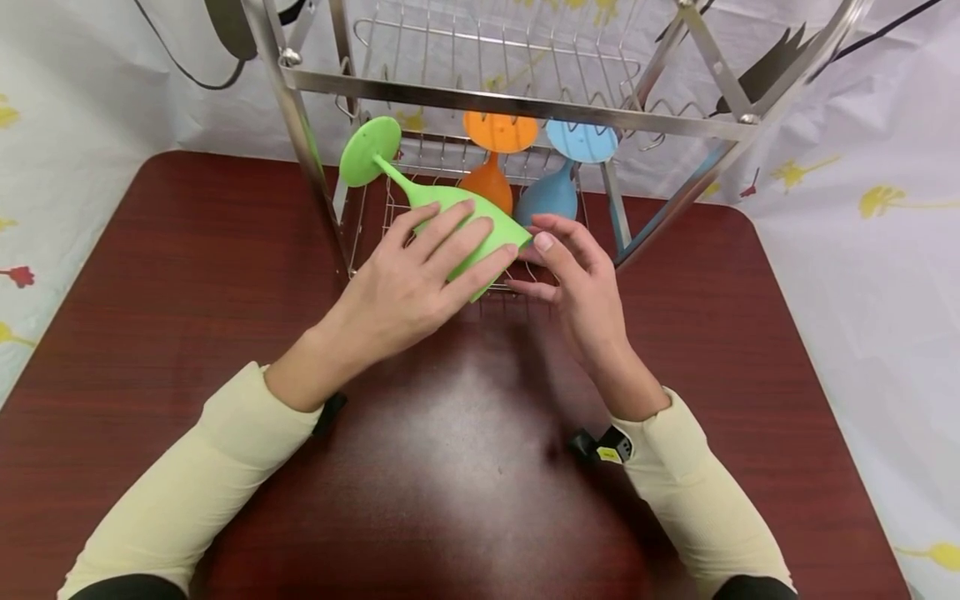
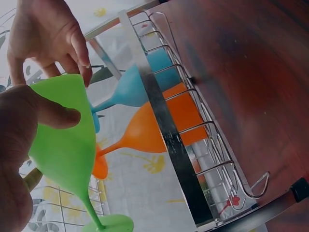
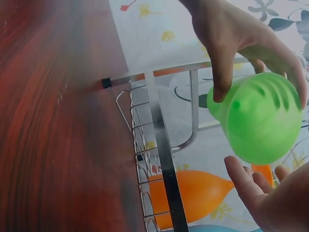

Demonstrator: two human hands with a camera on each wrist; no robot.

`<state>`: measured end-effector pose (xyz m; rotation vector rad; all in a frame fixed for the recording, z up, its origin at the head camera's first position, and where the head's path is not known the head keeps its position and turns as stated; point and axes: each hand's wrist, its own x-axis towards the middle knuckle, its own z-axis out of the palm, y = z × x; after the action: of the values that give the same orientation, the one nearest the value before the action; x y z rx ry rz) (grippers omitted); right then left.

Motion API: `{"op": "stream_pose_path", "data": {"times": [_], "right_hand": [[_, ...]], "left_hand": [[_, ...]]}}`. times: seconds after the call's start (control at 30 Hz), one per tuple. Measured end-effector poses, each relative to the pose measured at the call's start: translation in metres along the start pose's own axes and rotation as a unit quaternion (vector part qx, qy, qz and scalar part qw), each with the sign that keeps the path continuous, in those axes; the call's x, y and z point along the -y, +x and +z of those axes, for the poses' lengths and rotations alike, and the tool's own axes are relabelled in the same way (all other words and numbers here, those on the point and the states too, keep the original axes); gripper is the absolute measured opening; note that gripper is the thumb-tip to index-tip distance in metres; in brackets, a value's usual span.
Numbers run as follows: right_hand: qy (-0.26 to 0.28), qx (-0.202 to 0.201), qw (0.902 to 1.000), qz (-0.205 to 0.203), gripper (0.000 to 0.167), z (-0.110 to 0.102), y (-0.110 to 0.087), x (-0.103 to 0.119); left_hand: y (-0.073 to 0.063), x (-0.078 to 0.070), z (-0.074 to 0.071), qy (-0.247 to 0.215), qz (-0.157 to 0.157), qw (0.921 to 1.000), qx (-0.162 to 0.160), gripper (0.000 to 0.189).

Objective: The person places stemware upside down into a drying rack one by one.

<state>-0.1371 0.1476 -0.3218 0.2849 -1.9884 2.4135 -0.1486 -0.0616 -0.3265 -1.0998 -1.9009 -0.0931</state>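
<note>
My left hand (image 1: pixel 408 283) grips a light-green plastic goblet (image 1: pixel 487 204) by its bowl, fingers spread over the top. In the left wrist view the thumb presses the bowl (image 2: pixel 63 145). The goblet lies tilted, its mouth toward my right hand (image 1: pixel 592 300) and its round foot up at the left. My right hand is beside the rim, fingers loosely bent and holding nothing. The right wrist view looks into the mouth of the green goblet (image 3: pixel 263 125). Behind, an orange goblet (image 1: pixel 487 187) and a blue goblet (image 1: pixel 553 196) stand upside down in the rack's lower wire basket (image 2: pixel 205 123).
A metal dish rack (image 1: pixel 487 96) stands at the back of the dark red-brown table (image 1: pixel 225 275). Its upper wire tier (image 1: pixel 495 42) and front bar are above and behind my hands. Slanting metal legs flank the goblets. A white patterned sheet (image 1: pixel 847 167) hangs around the table.
</note>
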Motion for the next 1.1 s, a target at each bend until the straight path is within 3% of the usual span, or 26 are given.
{"op": "stream_pose_path", "data": {"times": [0.37, 0.57, 0.87, 1.1], "right_hand": [[0.035, 0.019, 0.9978, 0.052, 0.036, 0.002, 0.006, -0.006], [0.072, 0.030, 0.9940, 0.077, 0.031, 0.003, 0.007, -0.009], [0.168, 0.063, 0.9733, 0.143, 0.040, 0.004, 0.010, -0.014], [0.209, 0.063, 0.9650, 0.146, 0.034, 0.004, 0.009, -0.016]], "left_hand": [[-0.005, 0.002, 0.007, 0.031, 0.021, 0.9991, 0.022, 0.038], [-0.004, 0.002, 0.009, 0.042, 0.029, 0.9985, 0.019, 0.039], [-0.004, 0.002, 0.011, 0.052, 0.037, 0.9979, 0.013, 0.043], [-0.006, -0.001, 0.013, 0.058, 0.039, 0.9975, -0.001, 0.045]]}}
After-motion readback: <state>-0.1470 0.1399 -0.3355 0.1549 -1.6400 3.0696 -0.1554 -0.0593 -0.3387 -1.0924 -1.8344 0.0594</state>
